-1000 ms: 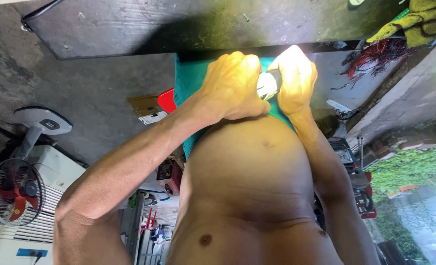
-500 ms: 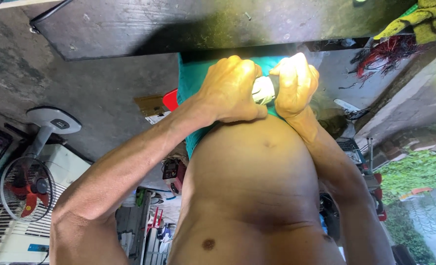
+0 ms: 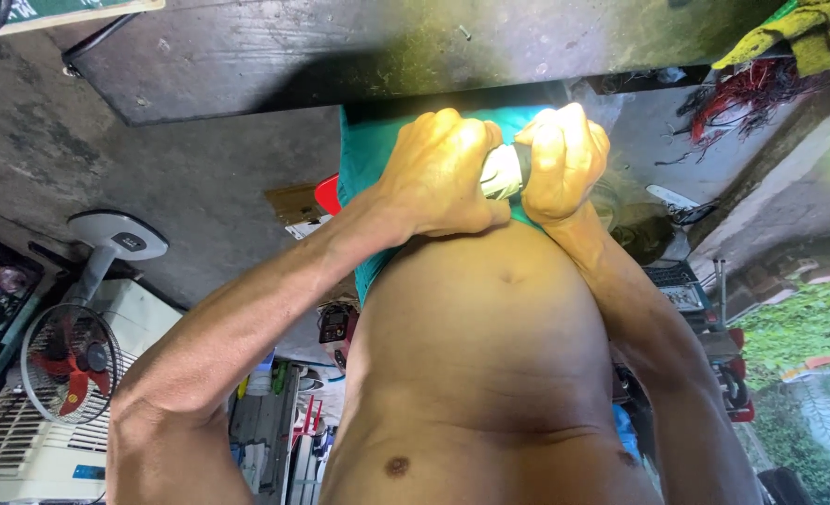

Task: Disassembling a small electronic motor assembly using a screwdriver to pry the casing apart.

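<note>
1. Head view, looking straight down your own torso. Both hands meet in front of your belly, just above the navel in the frame.
2. Your left hand (image 3: pixel 438 173) is fisted, fingers curled tight around one end of a short pale cylinder (image 3: pixel 504 173).
3. Your right hand (image 3: pixel 564 159) is also clenched and grips the cylinder's other, darker end. The knuckles of both hands nearly touch.
4. The cylinder lies crosswise between your fists with only a short middle band showing. I can't tell what it is.
5. The hands sit in front of your teal shorts (image 3: pixel 368 154), close to your belly.
6. A dark slab (image 3: pixel 340 47) with a worn, stained surface spans the top of the frame beyond your hands.
7. Red wires (image 3: pixel 742 93) lie in a tangle at upper right, with a yellow cloth (image 3: pixel 808 28) near them.
8. A fan (image 3: pixel 69 360) with red blades stands at far left, well apart from your hands.
9. A red object (image 3: pixel 326 194) peeks out beside the shorts, next to a bit of cardboard (image 3: pixel 293 201).
</note>
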